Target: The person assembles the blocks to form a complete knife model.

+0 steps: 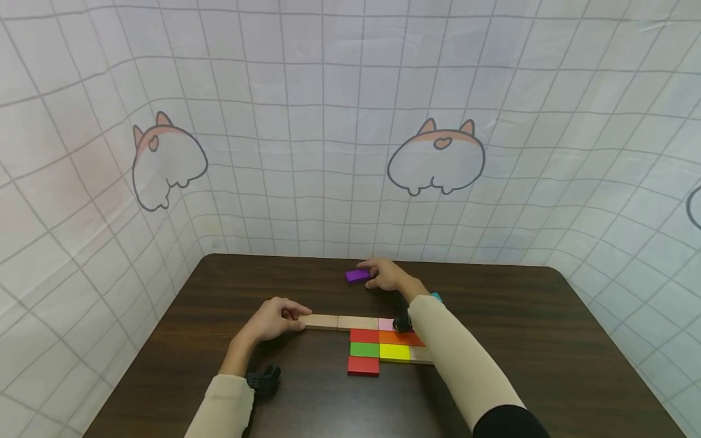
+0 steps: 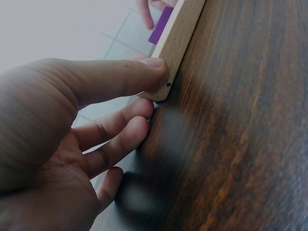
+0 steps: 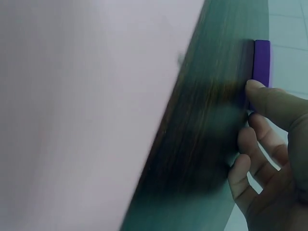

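My left hand (image 1: pixel 275 317) pinches the left end of a plain wooden block (image 1: pixel 322 322), thumb on its near side. In the left wrist view that block (image 2: pixel 180 41) lies on the table. A second wooden block (image 1: pixel 358 323) and a pink block (image 1: pixel 386 324) continue the row to the right. Farther back, my right hand (image 1: pixel 386 275) holds the right end of a purple block (image 1: pixel 357 276) between thumb and index finger. The purple block (image 3: pixel 261 62) appears low at the tabletop in the right wrist view; its far side is hidden.
Below the row lie a red block (image 1: pixel 364 336), an orange block (image 1: pixel 400 338), a green block (image 1: pixel 364 349), a yellow block (image 1: pixel 394 353), a wooden block (image 1: pixel 420 355) and another red block (image 1: pixel 363 365). A blue block (image 1: pixel 436 297) shows partly behind the right sleeve (image 1: pixel 454 353).
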Action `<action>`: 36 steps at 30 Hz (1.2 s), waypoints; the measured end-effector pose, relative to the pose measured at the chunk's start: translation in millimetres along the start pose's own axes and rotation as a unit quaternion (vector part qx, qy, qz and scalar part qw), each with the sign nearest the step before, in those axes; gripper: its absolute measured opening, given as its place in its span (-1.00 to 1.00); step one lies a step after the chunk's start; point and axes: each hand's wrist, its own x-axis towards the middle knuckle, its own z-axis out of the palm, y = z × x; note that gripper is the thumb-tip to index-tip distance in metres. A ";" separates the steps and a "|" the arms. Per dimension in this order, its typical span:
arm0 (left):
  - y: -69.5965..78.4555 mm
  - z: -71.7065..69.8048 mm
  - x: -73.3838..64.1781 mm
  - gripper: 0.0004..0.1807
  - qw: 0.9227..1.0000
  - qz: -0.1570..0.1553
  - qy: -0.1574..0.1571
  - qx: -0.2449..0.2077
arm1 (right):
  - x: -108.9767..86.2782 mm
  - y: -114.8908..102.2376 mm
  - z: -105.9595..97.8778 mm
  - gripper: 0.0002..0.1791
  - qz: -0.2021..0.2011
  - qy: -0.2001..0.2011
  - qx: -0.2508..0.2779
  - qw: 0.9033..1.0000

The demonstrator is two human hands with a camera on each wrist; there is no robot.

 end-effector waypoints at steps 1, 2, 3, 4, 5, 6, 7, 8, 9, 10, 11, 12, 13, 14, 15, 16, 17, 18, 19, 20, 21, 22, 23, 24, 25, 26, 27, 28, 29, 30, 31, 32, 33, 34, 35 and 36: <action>-0.2 0.3 0.0 -0.74 1.000 0.001 0.000 0.000 | 0.1 -0.5 0.6 -0.42 0.003 0.002 -0.002 1.000; -0.2 0.6 -0.1 -0.74 1.000 0.001 0.000 0.000 | -0.5 -1.2 0.8 -0.45 0.007 0.005 -0.004 1.000; -0.3 0.9 0.0 -0.74 1.000 0.002 0.000 0.000 | -0.8 -1.8 1.2 -0.48 0.010 0.008 -0.005 1.000; -0.4 1.1 0.0 -0.74 1.000 0.003 0.000 0.000 | -1.2 -2.6 1.5 -0.51 0.013 0.011 -0.005 1.000; -0.2 1.3 0.0 -0.74 1.000 0.003 -0.001 0.000 | -2.0 -3.5 1.6 -0.53 0.016 0.013 -0.006 1.000; 0.0 1.3 -0.1 -0.74 1.000 0.003 -0.001 0.000 | -2.6 -4.1 2.1 -0.55 0.018 0.014 -0.005 1.000; 0.3 1.3 -0.2 -0.74 1.000 0.004 -0.002 0.000 | -3.5 -4.6 2.1 -0.56 0.023 0.014 -0.006 1.000; 0.9 1.1 -0.3 -0.74 1.000 0.003 -0.003 -0.001 | -4.5 -5.1 2.1 -0.58 0.026 0.013 -0.006 1.000; 1.2 1.0 -0.3 -0.74 1.000 0.003 -0.003 -0.001 | -5.3 -5.6 2.0 -0.59 0.029 0.011 -0.005 1.000; 1.6 0.8 -0.4 -0.74 1.000 0.003 -0.003 -0.002 | -6.3 -6.2 1.8 -0.59 0.032 0.009 -0.005 0.999; 2.1 0.5 -0.6 -0.74 1.000 0.002 -0.003 -0.002 | -7.2 -6.7 1.6 -0.60 0.034 0.006 -0.005 0.999; 2.3 0.4 -0.6 -0.74 1.000 0.002 -0.002 -0.001 | -8.1 -7.1 1.3 -0.60 0.036 0.002 -0.005 0.999; 2.4 0.3 -0.5 -0.74 1.000 0.002 -0.001 0.000 | -9.1 -7.5 1.0 -0.60 0.037 -0.002 -0.007 0.999; 2.5 0.3 -0.5 -0.74 1.000 0.002 0.000 0.001 | -10.1 -8.0 0.6 -0.60 0.035 -0.005 -0.010 0.999; 2.4 0.4 -0.4 -0.74 1.000 0.003 0.000 0.003 | -11.1 -8.5 0.2 -0.59 0.034 -0.008 -0.014 0.999; 2.5 0.5 -0.4 -0.74 1.000 0.004 0.001 0.004 | -12.4 -8.8 -0.2 -0.59 0.032 -0.010 -0.020 0.999; 2.5 0.7 -0.4 -0.74 1.000 0.004 0.001 0.005 | -13.9 -9.1 -0.9 -0.59 0.031 -0.012 -0.024 0.999; 2.3 1.0 -0.3 -0.74 1.000 0.005 0.001 0.005 | -15.7 -9.4 -1.5 -0.58 0.029 -0.013 -0.029 0.999; 2.2 1.2 -0.4 -0.74 1.000 0.005 0.001 0.004 | -17.7 -9.9 -2.4 -0.58 0.027 -0.015 -0.033 0.999; 2.2 1.4 -0.5 -0.74 1.000 0.005 0.001 0.004 | -20.1 -10.6 -3.6 -0.59 0.024 -0.016 -0.035 0.999; 2.1 1.7 -0.5 -0.74 1.000 0.005 0.000 0.004 | -22.4 -11.2 -4.7 -0.59 0.020 -0.016 -0.036 0.999; 2.0 1.9 -0.6 -0.74 1.000 0.004 0.000 0.003 | -24.9 -11.8 -6.0 -0.60 0.014 -0.015 -0.036 0.999; 1.8 2.0 -0.6 -0.74 1.000 0.003 0.000 0.002 | -27.6 -12.5 -7.4 -0.61 0.008 -0.014 -0.035 0.999; 1.6 2.1 -0.5 -0.74 1.000 0.003 0.000 0.002 | -30.4 -13.0 -8.8 -0.61 0.001 -0.012 -0.035 0.999; 1.7 2.1 -0.5 -0.74 1.000 0.002 0.000 0.002 | -33.2 -13.2 -10.2 -0.62 -0.007 -0.009 -0.035 0.999; 1.6 2.0 -0.3 -0.74 1.000 0.002 0.001 0.003 | -36.1 -13.5 -11.5 -0.62 -0.014 -0.005 -0.035 0.999; 1.3 2.0 0.0 -0.75 1.000 0.002 0.001 0.003 | -39.0 -13.2 -12.4 -0.63 -0.021 -0.002 -0.035 0.999; 1.0 1.9 0.3 -0.75 1.000 0.003 0.002 0.004 | -42.2 -13.3 -13.5 -0.63 -0.026 0.001 -0.035 0.999; 0.8 1.7 0.6 -0.75 1.000 0.003 0.002 0.005 | -45.5 -13.3 -14.4 -0.63 -0.031 0.003 -0.036 0.999; 0.6 1.5 0.8 -0.75 1.000 0.003 0.003 0.006 | -49.0 -13.2 -15.0 -0.62 -0.035 0.005 -0.037 0.999; 0.1 1.3 1.1 -0.75 1.000 0.003 0.003 0.005 | -52.4 -13.0 -15.4 -0.62 -0.038 0.006 -0.039 0.998; -0.4 1.1 1.3 -0.75 1.000 0.003 0.004 0.005 | -55.9 -12.9 -15.8 -0.62 -0.039 0.007 -0.040 0.998; -0.9 1.0 1.5 -0.75 1.000 0.003 0.004 0.006 | -59.6 -12.7 -15.9 -0.61 -0.040 0.009 -0.042 0.998; -1.3 0.8 1.4 -0.75 1.000 0.003 0.004 0.006 | -63.4 -12.9 -16.1 -0.61 -0.039 0.012 -0.045 0.998; -1.7 0.6 1.4 -0.75 1.000 0.003 0.004 0.006 | -67.0 -12.8 -16.1 -0.61 -0.039 0.015 -0.047 0.998; -2.2 0.5 1.3 -0.75 1.000 0.003 0.004 0.005 | -70.7 -12.7 -16.1 -0.61 -0.035 0.019 -0.049 0.998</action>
